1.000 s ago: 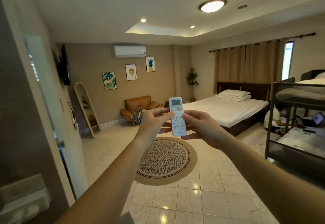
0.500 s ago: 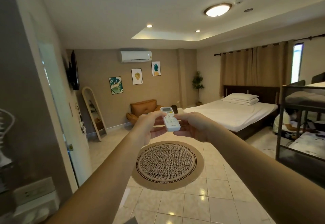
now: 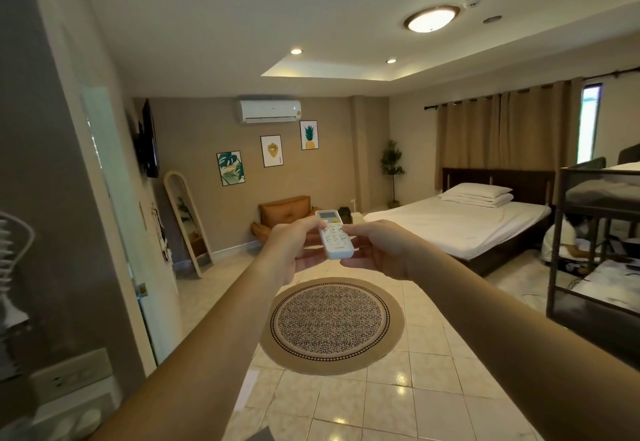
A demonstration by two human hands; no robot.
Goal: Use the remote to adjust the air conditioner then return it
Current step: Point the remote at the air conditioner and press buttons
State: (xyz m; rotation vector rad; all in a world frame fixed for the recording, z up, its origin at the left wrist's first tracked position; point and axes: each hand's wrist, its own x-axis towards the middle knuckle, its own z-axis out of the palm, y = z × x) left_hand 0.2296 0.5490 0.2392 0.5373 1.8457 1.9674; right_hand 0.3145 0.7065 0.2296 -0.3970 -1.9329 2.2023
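Walls taupe; floor (image 3: 429, 402) glossy cream tile with a round woven rug (image 3: 330, 324) at centre. Ceiling lamp (image 3: 431, 19) and recessed spots lit. Three framed prints (image 3: 271, 150) on the far wall above a tan sofa (image 3: 284, 210). Arched mirror (image 3: 187, 222) leans left. White-sheeted bed (image 3: 460, 226) below brown curtains (image 3: 502, 135); potted plant (image 3: 392, 167) in the corner; dark bunk frame (image 3: 557, 239) at right.

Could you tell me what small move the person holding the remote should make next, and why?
Probably press a button with a thumb: both hands, left hand and right hand, hold the remote with its display end towards the wall-mounted air conditioner, and both thumbs rest on the keypad.
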